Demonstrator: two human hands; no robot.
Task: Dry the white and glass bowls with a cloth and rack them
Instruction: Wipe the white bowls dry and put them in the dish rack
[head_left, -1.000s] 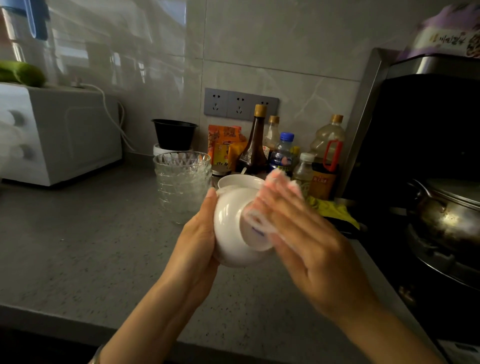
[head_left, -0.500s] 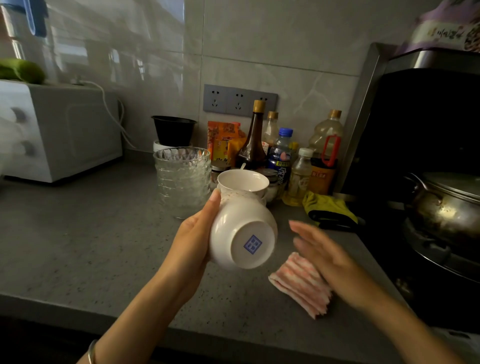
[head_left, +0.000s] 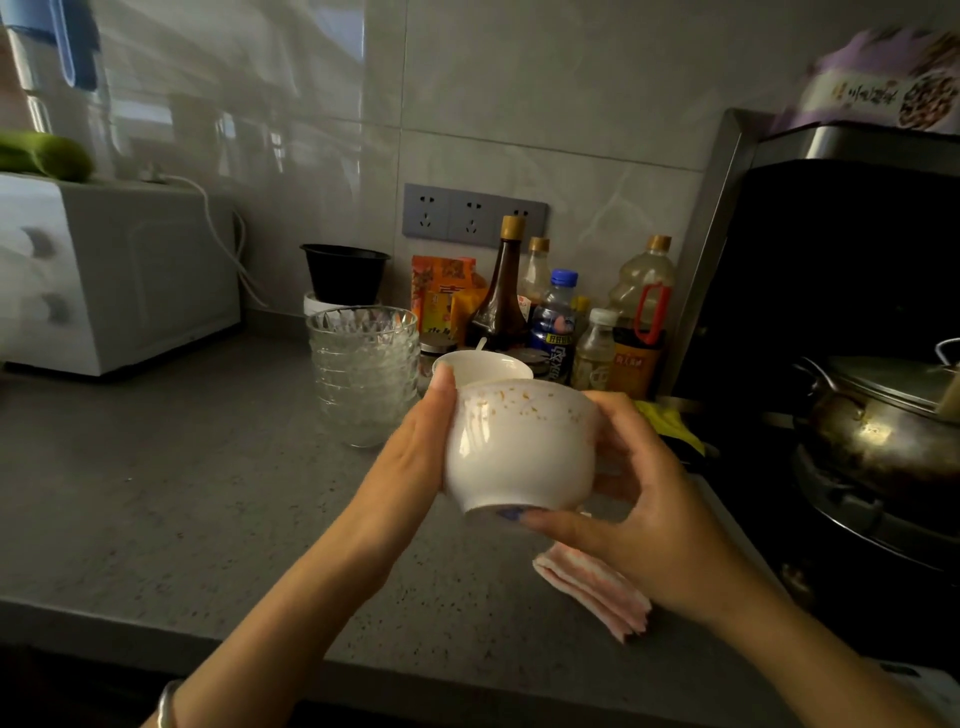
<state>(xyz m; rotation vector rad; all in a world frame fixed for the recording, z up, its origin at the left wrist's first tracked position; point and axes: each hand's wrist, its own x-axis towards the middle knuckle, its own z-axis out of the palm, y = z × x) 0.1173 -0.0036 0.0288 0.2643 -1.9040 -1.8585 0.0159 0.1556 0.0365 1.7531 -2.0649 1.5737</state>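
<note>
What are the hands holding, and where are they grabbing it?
A white bowl. The left hand grips its left side, and the right hand cups its right side and bottom edge.

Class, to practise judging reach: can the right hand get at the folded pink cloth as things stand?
Probably yes, though not freely: the cloth lies uncovered on the counter beneath the right hand, but that hand grips the white bowl with the left hand.

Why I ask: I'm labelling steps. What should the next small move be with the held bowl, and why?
Probably carry the held white bowl forward and set it in the second white bowl beside the glass bowl stack. Left hand and right hand grip it upright, the cloth lies folded on the counter in neither hand, so wiping looks finished; no rack is in view.
</note>
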